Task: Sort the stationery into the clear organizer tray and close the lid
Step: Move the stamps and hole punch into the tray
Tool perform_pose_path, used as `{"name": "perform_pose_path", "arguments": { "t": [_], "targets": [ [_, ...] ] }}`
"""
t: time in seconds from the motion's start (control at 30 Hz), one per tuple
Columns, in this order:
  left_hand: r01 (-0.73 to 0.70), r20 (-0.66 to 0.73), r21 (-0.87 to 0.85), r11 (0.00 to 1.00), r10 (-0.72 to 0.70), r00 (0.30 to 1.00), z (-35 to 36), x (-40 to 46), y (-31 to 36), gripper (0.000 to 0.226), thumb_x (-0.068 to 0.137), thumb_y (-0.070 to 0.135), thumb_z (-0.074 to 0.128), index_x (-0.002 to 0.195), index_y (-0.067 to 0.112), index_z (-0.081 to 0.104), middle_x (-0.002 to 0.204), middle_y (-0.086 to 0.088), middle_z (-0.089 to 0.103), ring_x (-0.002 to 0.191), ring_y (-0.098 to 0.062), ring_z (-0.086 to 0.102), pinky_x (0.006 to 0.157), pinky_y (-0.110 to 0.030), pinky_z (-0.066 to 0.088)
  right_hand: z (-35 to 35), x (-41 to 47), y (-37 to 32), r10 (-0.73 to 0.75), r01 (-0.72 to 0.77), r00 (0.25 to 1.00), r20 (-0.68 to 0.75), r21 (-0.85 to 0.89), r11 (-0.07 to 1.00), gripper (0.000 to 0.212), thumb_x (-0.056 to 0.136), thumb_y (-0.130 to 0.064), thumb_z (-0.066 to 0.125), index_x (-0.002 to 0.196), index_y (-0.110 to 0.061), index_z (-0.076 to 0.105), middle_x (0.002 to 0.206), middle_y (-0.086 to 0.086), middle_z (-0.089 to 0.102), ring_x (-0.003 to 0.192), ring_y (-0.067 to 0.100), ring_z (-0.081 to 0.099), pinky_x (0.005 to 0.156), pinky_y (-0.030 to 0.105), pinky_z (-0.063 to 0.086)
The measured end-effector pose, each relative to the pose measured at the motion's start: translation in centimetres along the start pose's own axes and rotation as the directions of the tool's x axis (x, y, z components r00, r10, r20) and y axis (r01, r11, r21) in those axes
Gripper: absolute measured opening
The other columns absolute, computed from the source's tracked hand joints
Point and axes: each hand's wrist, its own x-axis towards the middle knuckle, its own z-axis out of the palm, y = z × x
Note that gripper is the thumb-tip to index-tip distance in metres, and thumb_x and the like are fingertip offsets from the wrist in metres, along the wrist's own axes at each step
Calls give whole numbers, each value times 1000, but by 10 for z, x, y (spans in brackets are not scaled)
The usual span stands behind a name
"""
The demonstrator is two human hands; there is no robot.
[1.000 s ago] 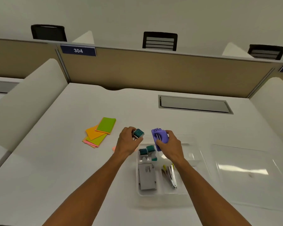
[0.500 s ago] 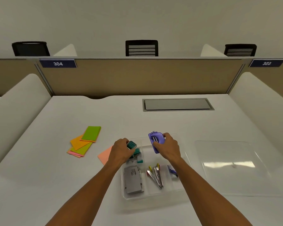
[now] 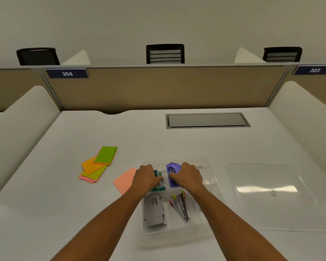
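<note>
Clear organizer tray (image 3: pixel 211 162) sits on the white desk (image 3: pixel 83 213) right in front of me, both my hands inside its far half. My right hand (image 3: pixel 188 177) is curled round the purple stapler (image 3: pixel 172 176), thumb on its near side, stapler lying in the middle far compartment. My left hand (image 3: pixel 145 178) is down in the left far compartment, fingers bent over a teal staple box (image 3: pixel 157 173); looks like a hold, but the fingertips are hidden, so I can't say how firm. More teal boxes (image 3: pixel 161 188) lie just below that hand in the same compartment.

Near left compartment: grey flat box (image 3: pixel 154 210), lying lengthwise. Near middle compartment: bundle of metal clips (image 3: pixel 181 205) with red and yellow ends. Right compartments mostly hidden by my forearm.

Clear lid (image 3: pixel 267 194) lies flat on the desk just right of the tray, apart from it. Left of the tray: one pink sticky note (image 3: pixel 123 180), its edge under my left wrist. Further left, well apart: fanned stack of sticky notes (image 3: pixel 97 164), green on top, orange and pink below.
</note>
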Motion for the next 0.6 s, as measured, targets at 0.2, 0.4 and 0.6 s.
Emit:
{"name": "perform_pose_path", "arguments": {
  "t": [0.2, 0.4, 0.6],
  "targets": [
    [6, -1, 89, 996, -6, 1000, 12, 4, 1, 53, 82, 59, 64, 110, 14, 59, 106, -6, 69, 81, -16, 63, 70, -24, 51, 11, 4, 2, 8, -7, 1000, 9, -84, 996, 46, 79, -50, 69, 105, -15, 59, 86, 0, 58, 74, 18, 55, 62, 27, 44],
    [-26, 15, 131, 991, 25, 1000, 14, 7, 4, 52, 86, 58, 58, 109, 12, 62, 103, -7, 70, 75, -14, 57, 67, -23, 46, 13, 10, 2, 25, -17, 997, 67, -119, 993, 42, 87, -46, 65, 111, -12, 61, 103, 6, 68, 87, 23, 64, 73, 31, 51],
    [-3, -4, 93, 996, 4, 1000, 14, 4, -1, 53, 87, 60, 56, 107, 11, 62, 101, -7, 69, 73, -13, 55, 67, -22, 44, 12, 11, 6, 58, -51, 994, 88, -78, 996, 28, 93, -28, 60, 114, -11, 55, 109, 10, 64, 83, 20, 56, 68, 29, 47]
  ]
}}
